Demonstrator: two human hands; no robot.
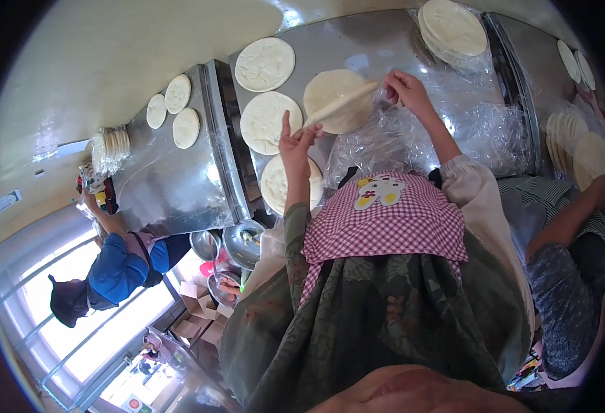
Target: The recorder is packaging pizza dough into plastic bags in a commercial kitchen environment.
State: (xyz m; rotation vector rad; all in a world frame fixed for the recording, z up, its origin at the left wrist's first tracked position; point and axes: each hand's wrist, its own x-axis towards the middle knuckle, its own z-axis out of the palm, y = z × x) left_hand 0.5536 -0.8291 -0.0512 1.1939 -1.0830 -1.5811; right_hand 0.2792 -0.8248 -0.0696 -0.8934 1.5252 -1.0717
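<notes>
Over the steel table, my right hand point(404, 89) pinches one end of a thin round flatbread point(347, 102) that is seen nearly edge-on. My left hand point(298, 143) is at its other end, thumb and fingers on the edge and index finger pointing up. Behind the held bread shows a pale round point(324, 87); I cannot tell whether it is a separate piece or part of the same one. To the left of it lie three more flatbreads point(264, 64), point(269, 122), point(283, 184) in a column. Crumpled clear plastic point(378, 141) lies under and beside my right forearm.
A stack of flatbreads point(452, 27) in clear plastic sits at the far right. At the left, a co-worker in blue point(120, 265) stands by another steel table point(165, 175) with flatbreads. A second co-worker point(560, 303) is close on my right. Metal bowls point(242, 249) stand below left.
</notes>
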